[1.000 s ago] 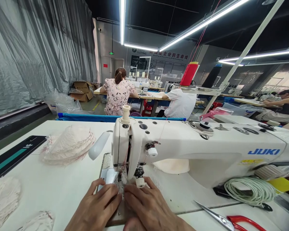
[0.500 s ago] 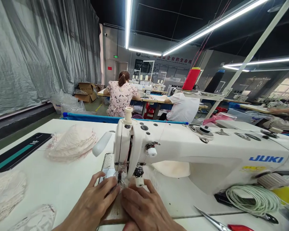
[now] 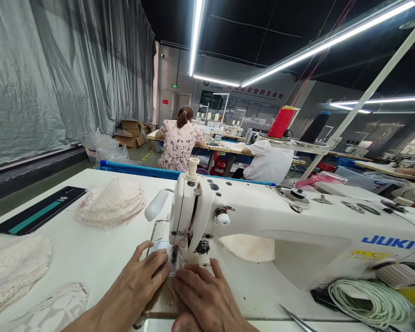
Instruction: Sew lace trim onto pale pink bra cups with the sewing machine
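My left hand lies left of the needle of a white sewing machine, its fingers bent and closed on the edge of a small white lace piece. Right of the needle, my right hand has its fingers close together on the same lace, with the thumb tucked low. The lace runs under the presser foot. My fingers cover much of it.
On the left of the table lie a stack of pale cups, lace pieces and a black-and-teal case. Coiled green cord and scissors are on the right. Two people sit at machines ahead.
The view has turned slightly left, so the scene sits farther right. The scissors' red handle has left the frame. Both hands stay beside the needle, and the lace there looks less bunched.
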Available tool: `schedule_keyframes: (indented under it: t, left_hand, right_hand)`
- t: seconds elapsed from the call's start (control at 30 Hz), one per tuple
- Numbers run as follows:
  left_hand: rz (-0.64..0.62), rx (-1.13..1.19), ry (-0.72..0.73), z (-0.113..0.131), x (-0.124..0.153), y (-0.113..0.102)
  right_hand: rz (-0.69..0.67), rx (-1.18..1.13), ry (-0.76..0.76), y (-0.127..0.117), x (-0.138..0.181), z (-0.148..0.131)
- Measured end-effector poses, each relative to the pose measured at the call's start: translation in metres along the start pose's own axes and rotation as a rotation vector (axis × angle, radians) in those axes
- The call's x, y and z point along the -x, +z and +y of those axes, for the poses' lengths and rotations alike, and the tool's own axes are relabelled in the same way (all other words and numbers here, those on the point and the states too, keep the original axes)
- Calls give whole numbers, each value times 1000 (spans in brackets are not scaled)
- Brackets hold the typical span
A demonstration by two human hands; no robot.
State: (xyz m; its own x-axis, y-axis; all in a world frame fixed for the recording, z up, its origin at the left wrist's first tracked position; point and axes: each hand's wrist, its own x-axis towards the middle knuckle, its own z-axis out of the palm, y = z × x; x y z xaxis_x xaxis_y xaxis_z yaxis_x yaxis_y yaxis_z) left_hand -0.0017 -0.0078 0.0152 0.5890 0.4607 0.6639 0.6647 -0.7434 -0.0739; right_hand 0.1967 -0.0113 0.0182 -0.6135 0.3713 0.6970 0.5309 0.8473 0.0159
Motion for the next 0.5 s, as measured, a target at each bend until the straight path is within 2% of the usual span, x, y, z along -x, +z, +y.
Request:
schedule_keyframes:
  t: [0.13, 0.23, 0.37, 0.43, 0.5]
  left_hand:
    - [-11, 9, -38, -1, 0, -2]
    - [-23, 55, -71, -2, 4, -5]
    - [-80, 176, -225, -1, 5, -14]
    - [-216, 236, -405, 4, -1, -22]
    - [-431, 286, -631, 12, -10, -30]
  right_hand:
    - [-10, 18, 25, 3, 3, 3]
    - [-66, 35, 49, 2, 4, 3]
    - [-151, 20, 115, -1, -1, 0]
    - [-160, -26, 132, -3, -5, -4]
    - [-190, -115, 103, -8, -7, -12]
